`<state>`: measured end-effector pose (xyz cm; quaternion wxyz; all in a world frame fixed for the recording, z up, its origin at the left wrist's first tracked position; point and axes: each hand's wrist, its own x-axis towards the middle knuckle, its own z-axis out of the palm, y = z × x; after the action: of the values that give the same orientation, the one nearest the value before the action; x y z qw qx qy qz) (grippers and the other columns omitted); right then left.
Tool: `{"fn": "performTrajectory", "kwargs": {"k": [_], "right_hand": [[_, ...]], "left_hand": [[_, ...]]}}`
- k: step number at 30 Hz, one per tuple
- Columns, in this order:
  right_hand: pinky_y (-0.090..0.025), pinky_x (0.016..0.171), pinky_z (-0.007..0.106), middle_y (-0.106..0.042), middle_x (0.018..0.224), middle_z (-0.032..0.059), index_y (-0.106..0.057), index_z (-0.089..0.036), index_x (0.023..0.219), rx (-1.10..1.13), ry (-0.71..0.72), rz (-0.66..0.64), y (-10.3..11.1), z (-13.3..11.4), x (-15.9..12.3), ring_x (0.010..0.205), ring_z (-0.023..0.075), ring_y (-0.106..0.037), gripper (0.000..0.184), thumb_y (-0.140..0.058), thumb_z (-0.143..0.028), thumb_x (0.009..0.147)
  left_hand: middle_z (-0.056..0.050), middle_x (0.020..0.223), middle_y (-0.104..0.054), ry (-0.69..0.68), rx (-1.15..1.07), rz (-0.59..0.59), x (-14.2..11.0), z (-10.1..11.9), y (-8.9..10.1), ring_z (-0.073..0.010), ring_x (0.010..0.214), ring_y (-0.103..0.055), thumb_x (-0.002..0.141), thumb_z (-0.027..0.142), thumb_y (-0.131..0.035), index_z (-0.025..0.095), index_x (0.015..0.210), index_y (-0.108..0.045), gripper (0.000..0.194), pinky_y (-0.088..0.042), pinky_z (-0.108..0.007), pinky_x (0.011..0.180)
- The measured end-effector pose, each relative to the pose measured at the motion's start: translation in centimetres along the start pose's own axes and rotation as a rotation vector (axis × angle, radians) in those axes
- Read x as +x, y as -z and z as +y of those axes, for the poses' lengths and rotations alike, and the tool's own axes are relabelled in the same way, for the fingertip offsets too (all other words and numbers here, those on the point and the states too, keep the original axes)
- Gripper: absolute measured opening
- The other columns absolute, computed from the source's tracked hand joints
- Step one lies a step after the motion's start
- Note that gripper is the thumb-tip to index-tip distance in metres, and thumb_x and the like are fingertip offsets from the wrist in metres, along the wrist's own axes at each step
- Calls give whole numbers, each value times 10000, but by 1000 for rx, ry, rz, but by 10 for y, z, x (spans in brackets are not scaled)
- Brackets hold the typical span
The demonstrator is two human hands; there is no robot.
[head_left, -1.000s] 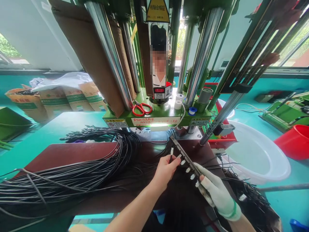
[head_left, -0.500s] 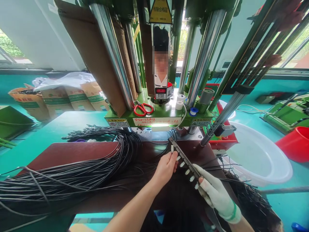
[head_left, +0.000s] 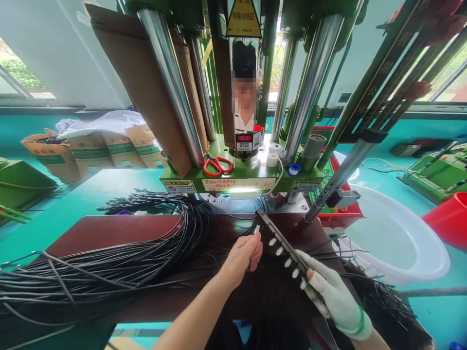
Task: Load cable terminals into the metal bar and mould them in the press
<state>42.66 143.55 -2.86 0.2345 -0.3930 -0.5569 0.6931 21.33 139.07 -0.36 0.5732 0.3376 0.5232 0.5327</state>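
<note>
My bare left hand point(head_left: 242, 256) pinches the end of a thin black cable, its small white plug tip point(head_left: 257, 228) held beside the far end of a long dark fixture bar point(head_left: 280, 244). Several white plugs sit along that bar. My right hand point(head_left: 332, 295), in a white glove, grips the bar's near end and holds it slanted above the dark red work board point(head_left: 109, 231). A thick bundle of black cables point(head_left: 120, 257) lies across the board to the left.
A green press point(head_left: 237, 180) with chrome columns stands just behind the board; red scissors point(head_left: 217, 166) and tape rolls lie on its base. A white plastic basin point(head_left: 394, 238) sits right, a red bin point(head_left: 447, 218) beyond. Cardboard boxes point(head_left: 87, 150) stand at the left.
My left hand has brought the cable's plug tip up along the bar toward its far end. The right hand keeps hold of the bar, shifted slightly.
</note>
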Motion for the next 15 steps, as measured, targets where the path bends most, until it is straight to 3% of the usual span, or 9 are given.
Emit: {"fn": "performTrajectory", "kwargs": {"k": [3, 7, 15], "right_hand": [[-186, 263, 124, -438, 553, -34, -364, -137, 1307, -3, 10, -39, 1, -2, -1, 346, 20, -272, 599, -447, -482, 825], [-198, 257, 123, -428, 563, -33, -387, -123, 1292, -6, -3, -62, 0, -6, -1, 369, 28, -284, 631, -482, -502, 797], [-204, 260, 120, -445, 560, -28, -365, -123, 1303, -18, -12, -99, 4, -4, 2, 358, 21, -276, 609, -455, -484, 820]], "left_hand": [[80, 411, -221, 75, 102, -49, 0, 2, 1, -44, 376, -187, 759, 599, -387, 194, 474, -258, 512, -156, -196, 370], [67, 386, -264, 57, 290, -43, -2, 3, 0, -53, 380, -240, 750, 616, -371, 184, 444, -322, 532, -186, -211, 399], [67, 414, -277, 37, 274, -92, -2, 3, 4, -56, 394, -251, 749, 607, -387, 187, 467, -319, 510, -221, -213, 414]]}}
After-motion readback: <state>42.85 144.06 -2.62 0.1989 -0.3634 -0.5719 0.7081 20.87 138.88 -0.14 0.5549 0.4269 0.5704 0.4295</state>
